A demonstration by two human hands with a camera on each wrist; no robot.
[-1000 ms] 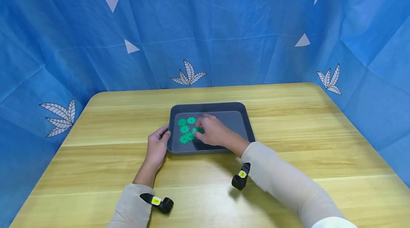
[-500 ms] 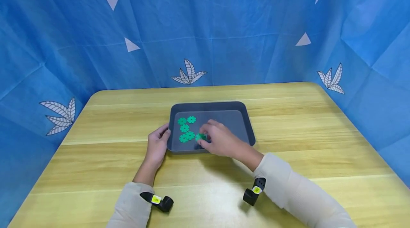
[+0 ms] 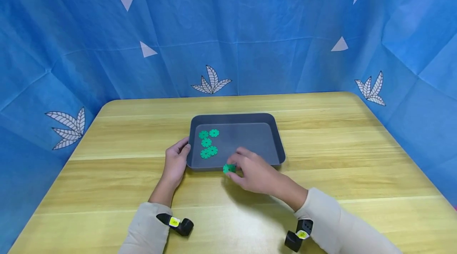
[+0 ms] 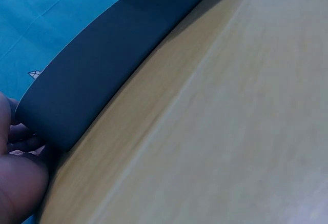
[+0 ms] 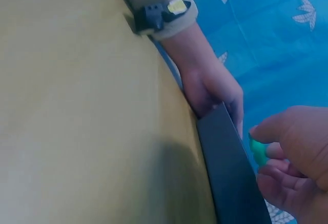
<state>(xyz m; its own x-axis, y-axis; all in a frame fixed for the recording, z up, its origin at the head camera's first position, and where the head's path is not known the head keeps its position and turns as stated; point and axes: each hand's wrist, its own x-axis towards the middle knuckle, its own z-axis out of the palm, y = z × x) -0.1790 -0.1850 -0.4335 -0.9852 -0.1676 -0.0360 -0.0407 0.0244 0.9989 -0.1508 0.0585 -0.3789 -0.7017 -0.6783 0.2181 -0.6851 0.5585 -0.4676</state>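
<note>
A dark grey rectangular tray (image 3: pixel 250 137) stands on the table. My left hand (image 3: pixel 175 164) grips its left side near the front corner; in the left wrist view the tray wall (image 4: pixel 102 60) slants away from the thumb and fingers. Between thumb and fingers, my right hand (image 3: pixel 255 172) pinches a green notched plastic disc (image 3: pixel 226 168) over the tray's near rim. The disc (image 5: pixel 258 152) shows partly behind the fingers in the right wrist view. Several matching green discs (image 3: pixel 206 143) lie flat in the tray's left part, some overlapping.
The light wooden table (image 3: pixel 125 139) extends on all sides of the tray. A blue cloth backdrop (image 3: pixel 250 31) with white triangles and leaf prints hangs behind and beside it. Each sleeve carries a black wrist camera (image 3: pixel 183 227).
My right hand has drawn one green disc from beside the others, towards me and slightly right, up to the tray's near rim. My left hand has stayed at the tray.
</note>
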